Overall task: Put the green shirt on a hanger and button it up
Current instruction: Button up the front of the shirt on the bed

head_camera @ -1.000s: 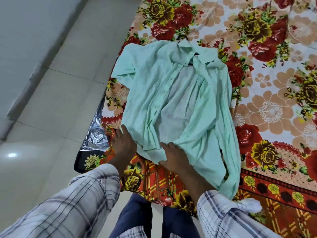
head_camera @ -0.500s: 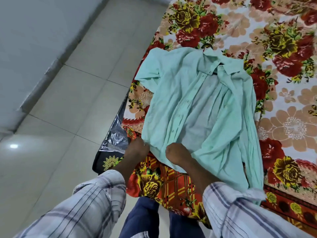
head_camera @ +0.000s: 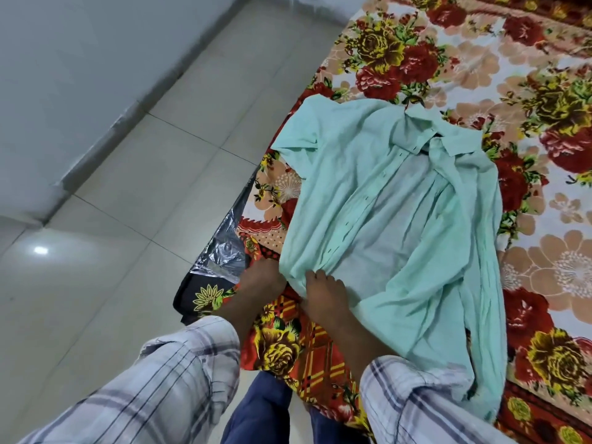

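Gripping green shirt hem, L hand & R hand, fingers curled

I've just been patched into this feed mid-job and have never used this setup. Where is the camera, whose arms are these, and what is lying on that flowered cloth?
There is no machine here. A person works bare-handed, and the single camera sits on their head, looking down past their checked sleeves. The green shirt lies unbuttoned, front up, on a floral bedspread beside a tiled floor. A dark hook peeks out above the collar, so a hanger seems to be inside. At the lower hem, the right hand bunches the cloth under curled fingers. The left hand meets the hem beside it, its fingers hidden by the cloth.
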